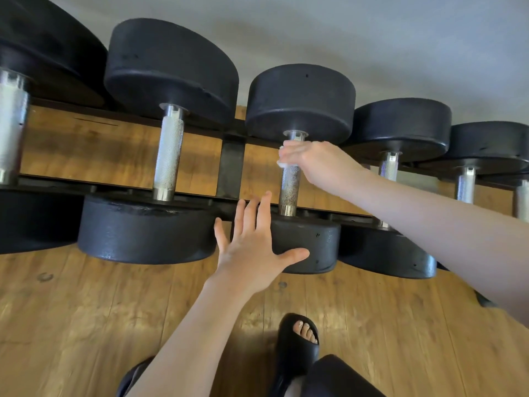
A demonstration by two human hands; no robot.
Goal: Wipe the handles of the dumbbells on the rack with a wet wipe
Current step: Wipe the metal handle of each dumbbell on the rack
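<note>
Our right hand (310,161) holds a wipe (282,163) round a dumbbell's handle (289,187); our left hand (252,245), fingers wide, presses its weight (312,242).

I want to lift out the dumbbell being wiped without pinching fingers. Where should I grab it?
Grip the knurled handle mid-length, coming from above: it lies bare between the two heads, while the right hand covers its far end and the rack rails run underneath.

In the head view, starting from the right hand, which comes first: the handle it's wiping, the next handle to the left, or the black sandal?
From the right hand, which holds a wet wipe:
1. Handle being wiped, inside its grip, centre of the rack.
2. Next handle to the left, along the rack.
3. Black sandal, on the floor at the bottom.
</note>
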